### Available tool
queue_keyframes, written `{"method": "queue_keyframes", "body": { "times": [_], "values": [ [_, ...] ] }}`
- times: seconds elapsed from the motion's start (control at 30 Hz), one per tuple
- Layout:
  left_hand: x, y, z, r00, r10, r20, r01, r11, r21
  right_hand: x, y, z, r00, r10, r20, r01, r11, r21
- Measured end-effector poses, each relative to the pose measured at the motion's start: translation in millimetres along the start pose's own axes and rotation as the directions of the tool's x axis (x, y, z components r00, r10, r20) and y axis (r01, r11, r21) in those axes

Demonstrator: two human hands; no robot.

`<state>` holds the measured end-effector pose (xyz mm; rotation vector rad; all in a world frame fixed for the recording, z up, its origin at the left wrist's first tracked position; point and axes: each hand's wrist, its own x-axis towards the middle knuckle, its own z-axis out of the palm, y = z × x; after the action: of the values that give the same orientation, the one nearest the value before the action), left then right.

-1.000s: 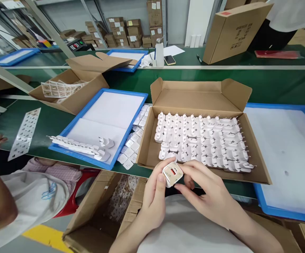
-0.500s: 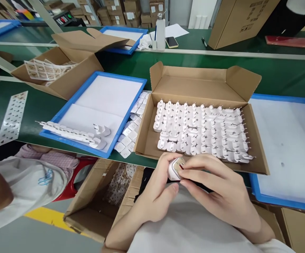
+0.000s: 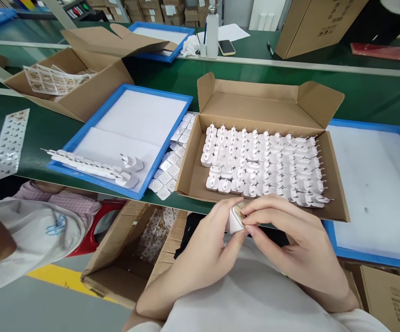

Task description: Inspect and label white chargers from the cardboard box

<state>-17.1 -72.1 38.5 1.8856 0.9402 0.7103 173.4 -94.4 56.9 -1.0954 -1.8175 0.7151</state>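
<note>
The green desk (image 3: pixel 82 133) fills the upper frame. At its centre stands an open carton (image 3: pixel 272 103) with rows of white plugs (image 3: pixel 262 166). Below it, the left hand (image 3: pixel 203 253) and right hand (image 3: pixel 296 249) meet, the fingers of both grasping one white charger (image 3: pixel 235 221).

No legible text; print on cardboard box (image 3: pixel 319 27) and sticker sheets (image 3: pixel 47 79) too blurred

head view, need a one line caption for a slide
Both hands, left hand and right hand, hold a white charger before a cardboard box of chargers.
</note>
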Motion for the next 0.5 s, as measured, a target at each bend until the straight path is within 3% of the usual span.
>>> {"method": "queue_keyframes", "body": {
  "times": [0.3,0.5],
  "values": [
    [0.8,1.8,1.2,1.000,0.011,0.005,-0.009,0.968,-0.252,0.0,0.0,2.7,0.999,0.030,0.032,-0.031,0.999,0.025],
    [-0.4,0.1,2.9,1.000,-0.018,-0.002,0.017,0.957,-0.290,0.3,-0.9,2.7,0.998,0.039,0.040,-0.041,0.998,0.039]
  ]
}}
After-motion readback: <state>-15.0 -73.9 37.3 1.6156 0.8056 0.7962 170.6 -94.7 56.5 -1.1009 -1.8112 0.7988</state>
